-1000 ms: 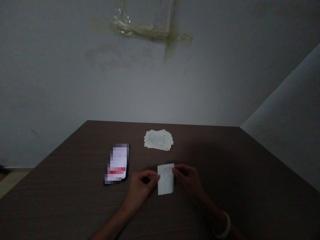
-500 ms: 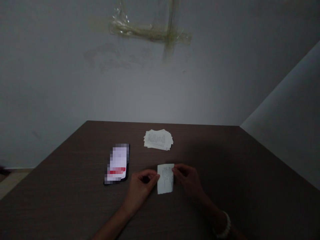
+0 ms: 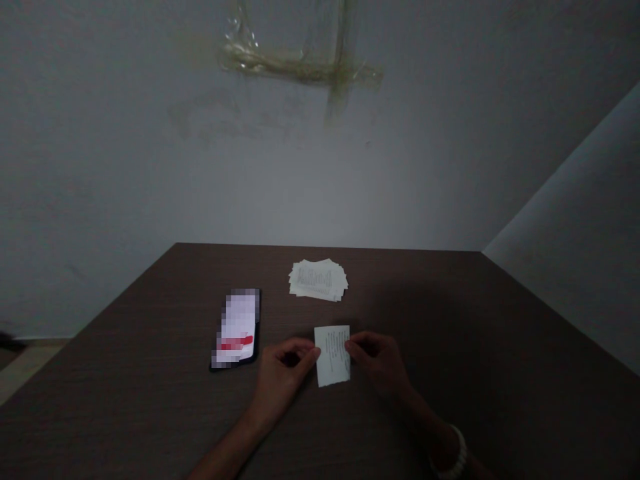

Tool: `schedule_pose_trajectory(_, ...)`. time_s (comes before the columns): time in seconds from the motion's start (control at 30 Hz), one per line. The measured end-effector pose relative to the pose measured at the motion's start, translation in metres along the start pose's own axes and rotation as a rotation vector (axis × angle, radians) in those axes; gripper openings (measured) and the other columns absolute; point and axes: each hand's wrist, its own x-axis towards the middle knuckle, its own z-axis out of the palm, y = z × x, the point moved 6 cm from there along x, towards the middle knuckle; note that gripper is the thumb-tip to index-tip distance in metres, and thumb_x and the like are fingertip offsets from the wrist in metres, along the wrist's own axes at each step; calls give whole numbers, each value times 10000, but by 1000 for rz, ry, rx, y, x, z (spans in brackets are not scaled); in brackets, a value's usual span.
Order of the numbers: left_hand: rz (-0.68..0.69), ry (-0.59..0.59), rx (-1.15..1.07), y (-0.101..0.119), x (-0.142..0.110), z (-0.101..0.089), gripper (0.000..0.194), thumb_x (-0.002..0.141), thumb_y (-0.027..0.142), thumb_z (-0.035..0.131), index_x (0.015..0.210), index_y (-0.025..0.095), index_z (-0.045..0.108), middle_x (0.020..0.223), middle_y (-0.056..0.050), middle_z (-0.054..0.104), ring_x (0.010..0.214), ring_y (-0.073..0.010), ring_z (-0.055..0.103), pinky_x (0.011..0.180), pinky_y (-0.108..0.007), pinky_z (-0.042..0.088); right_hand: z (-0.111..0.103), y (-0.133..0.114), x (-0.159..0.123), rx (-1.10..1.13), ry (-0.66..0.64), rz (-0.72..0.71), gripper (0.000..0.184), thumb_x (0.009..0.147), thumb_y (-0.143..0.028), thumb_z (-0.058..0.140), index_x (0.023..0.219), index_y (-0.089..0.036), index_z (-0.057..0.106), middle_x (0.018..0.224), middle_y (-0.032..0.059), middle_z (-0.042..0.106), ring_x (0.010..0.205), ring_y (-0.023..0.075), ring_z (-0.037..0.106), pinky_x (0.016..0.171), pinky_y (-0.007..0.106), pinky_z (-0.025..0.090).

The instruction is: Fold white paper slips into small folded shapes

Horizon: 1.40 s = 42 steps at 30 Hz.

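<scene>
From my head camera I look down on the dark wood-grain bench (image 3: 150, 387), with both hands over its near side. My left hand (image 3: 283, 377) and right hand (image 3: 377, 363) face each other, and between them is a small printed paper slip (image 3: 333, 357), its long side running away from me and its lines of print too small to read. My left fingers (image 3: 305, 349) close on the slip's left edge and my right fingers (image 3: 356, 345) on its right edge. Both sets are curled in and nearly shut, so both hands have hold of this one piece. I cannot tell whether it is lifted off the bench or touching it.

To do this well, I judge, the grip should stay light and right at the edges: even pressure from both sides keeps the slip flat and square and leaves the print uncovered. Too hard a squeeze would bow the thin paper.

Ahead of it lies a loose, fanned stack of similar slips (image 3: 318, 280). To that stack's left is a smartphone in a black case (image 3: 237, 327), its screen blurred except for a red band. A white beaded bracelet (image 3: 457, 453) circles my right wrist. Strips of clear tape (image 3: 300, 67) cling to the grey wall above.
</scene>
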Motion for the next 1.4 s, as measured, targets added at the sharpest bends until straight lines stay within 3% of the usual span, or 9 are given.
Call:
schedule_pose_trajectory(0.2,-23,-102,-34,-5,0,6,241,736,394,681,761,165,755,754,-74,739,719,-225,666,671,-300,505,0,-5,1,32,14,-7,256,756,-421,687,753,-168,728,740,52,730,701,203,673,650,283,529)
schedule_pose_trajectory(0.37,11,-83,-13,-6,1,6,221,742,375,680,719,167,751,697,-60,729,650,-207,650,612,-280,490,1,-3,2,51,7,4,265,759,-427,694,791,-166,733,772,58,732,724,203,673,672,286,530)
schedule_pose_trajectory(0.57,3,-49,-11,-4,2,3,215,739,375,684,715,174,758,719,-62,745,673,-224,669,620,-288,506,4,-4,0,32,-31,42,321,738,-484,691,734,-166,735,670,33,709,622,177,647,579,258,508)
schedule_pose_trajectory(0.93,-24,-147,-85,-3,-2,8,263,796,394,641,778,164,769,812,-87,757,744,-240,687,693,-308,524,0,-7,-3,-4,3,9,242,749,-397,697,708,-161,732,691,55,729,651,197,670,606,276,512)
schedule_pose_trajectory(1.2,-17,-48,-92,-4,1,1,216,752,368,688,715,166,757,751,-74,755,715,-235,689,673,-298,527,4,-4,-3,-13,-59,51,237,758,-380,675,738,-150,732,710,52,728,644,184,654,597,263,490)
schedule_pose_trajectory(1.4,-15,-66,-108,-5,-1,3,227,774,369,678,754,160,764,786,-79,759,736,-233,694,674,-293,524,2,-2,-5,-83,-42,39,208,758,-342,663,710,-146,715,660,42,699,620,173,634,582,253,473)
